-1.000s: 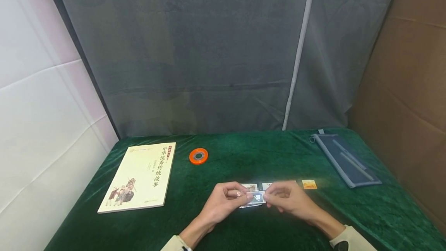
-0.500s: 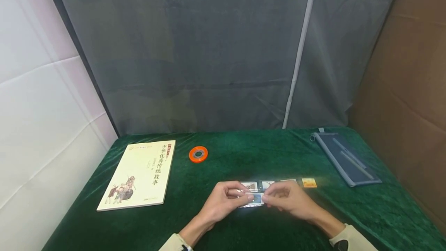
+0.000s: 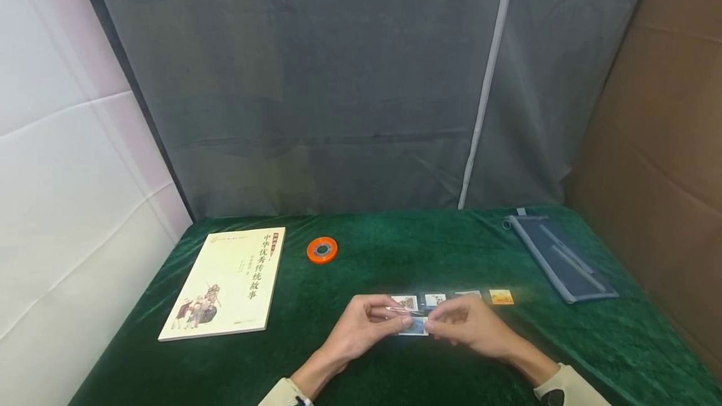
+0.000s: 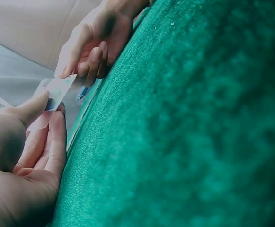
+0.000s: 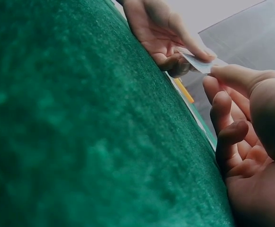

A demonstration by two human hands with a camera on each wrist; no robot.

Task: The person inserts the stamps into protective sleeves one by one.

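Both hands meet over the table's front part around a small blue, white-edged stamp [image 3: 416, 327]. My left hand [image 3: 366, 324] pinches it between thumb and fingers at its left side, together with a clear plastic sleeve [image 4: 39, 124]. On the opposite edge, the thumb and index finger of my right hand [image 3: 470, 324] pinch the stamp's corner. In the right wrist view the stamp [image 5: 198, 63] tilts between the two thumbs. How far it lies inside the sleeve I cannot tell. Just behind the hands lie more stamps [image 3: 435, 300], some partly covered by the fingers.
A yellow-orange stamp [image 3: 501, 297] lies right of the row. A cream book [image 3: 225, 287] lies on the left, with an orange ring-shaped roll [image 3: 322, 250] beside it. On the right lies a blue-grey zip pouch [image 3: 558, 259]. Green velvet cloth [image 3: 361, 274] covers the table.
The blue stamp has shifted slightly toward me and tilted, so its blue face shows more. Both hands keep their pinch and have hardly moved.
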